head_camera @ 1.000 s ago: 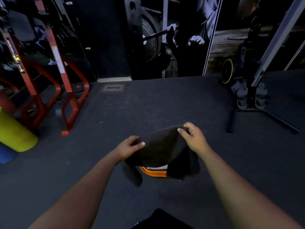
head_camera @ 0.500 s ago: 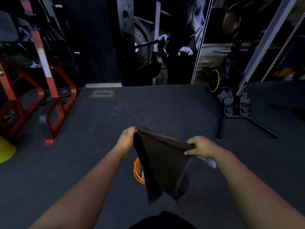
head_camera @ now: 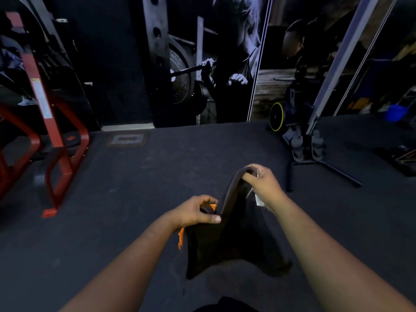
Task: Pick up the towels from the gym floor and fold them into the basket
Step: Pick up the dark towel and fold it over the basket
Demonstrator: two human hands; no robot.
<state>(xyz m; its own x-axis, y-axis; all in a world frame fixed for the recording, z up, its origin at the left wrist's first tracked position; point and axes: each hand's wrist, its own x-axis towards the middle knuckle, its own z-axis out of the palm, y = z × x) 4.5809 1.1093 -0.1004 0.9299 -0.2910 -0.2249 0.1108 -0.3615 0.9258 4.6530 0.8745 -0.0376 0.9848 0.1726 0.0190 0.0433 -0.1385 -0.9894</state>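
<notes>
Dark gym floor (head_camera: 135, 199), red rack (head_camera: 56, 140) well left of your hands. Your right hand (head_camera: 262, 184) pinches top edge of dark towel (head_camera: 236, 239); left hand (head_camera: 198, 213) grips lower fold. Bring edges together evenly, keep cloth taut. Towel hangs below both grips; orange basket (head_camera: 180, 239) peeks beneath left hand, mostly hidden.

A gym: dark rubber floor (head_camera: 157, 188), a red steel machine frame (head_camera: 56, 140) at the left, a weightlifting mural (head_camera: 202, 70) on the far wall, and a yellow-rimmed exercise bike (head_camera: 290, 118) far right.
</notes>
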